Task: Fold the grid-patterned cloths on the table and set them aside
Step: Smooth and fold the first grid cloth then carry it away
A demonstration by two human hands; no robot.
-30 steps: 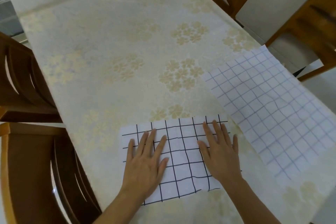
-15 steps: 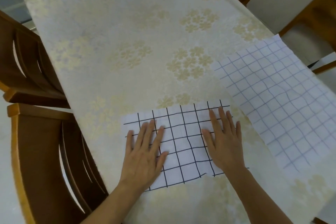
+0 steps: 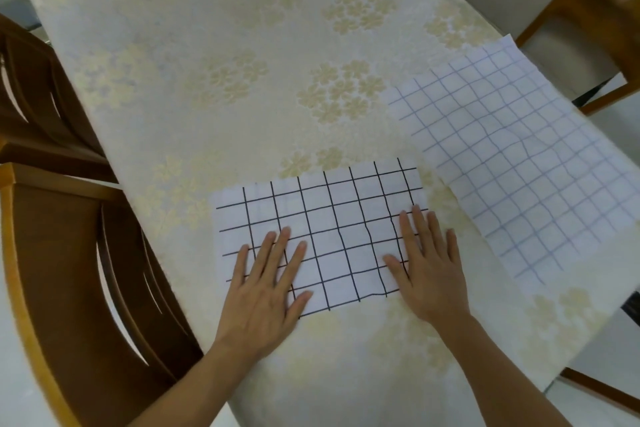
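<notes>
Step in hand: I read this as smoothing a fold already made — the black-grid cloth point(image 3: 318, 236) lies as a flat rectangle near my edge of the table point(image 3: 242, 45), and I am pressing it flat.

Left hand point(image 3: 266, 291): palm down on the near-left part of the black-grid cloth, fingers straight and spread, gripping nothing.

Right hand point(image 3: 429, 270): palm down on the near-right edge of the same cloth, fingers straight and close together, partly off the cloth onto the tablecloth. No pinch.

Cloth state: a slight ripple runs through the grid lines between my two hands; the far edge looks straight. I cannot tell how many layers lie under my palms.

Second cloth: the blue-grid cloth point(image 3: 519, 163) lies unfolded to the right, close beside the first but not touching it; its far-right corner reaches the table edge.

Progress, my judgement: first cloth partly folded, second untouched — well short of done.

Next move calls for: either one more fold, or a shift aside. A fold needs both hands to pinch matching corners of one short edge and carry it over evenly.

Risk: the thin cloth may slide on the smooth tablecloth and skew the edges.

Surroundings: wooden chairs point(image 3: 86, 288) at left and far right.
</notes>
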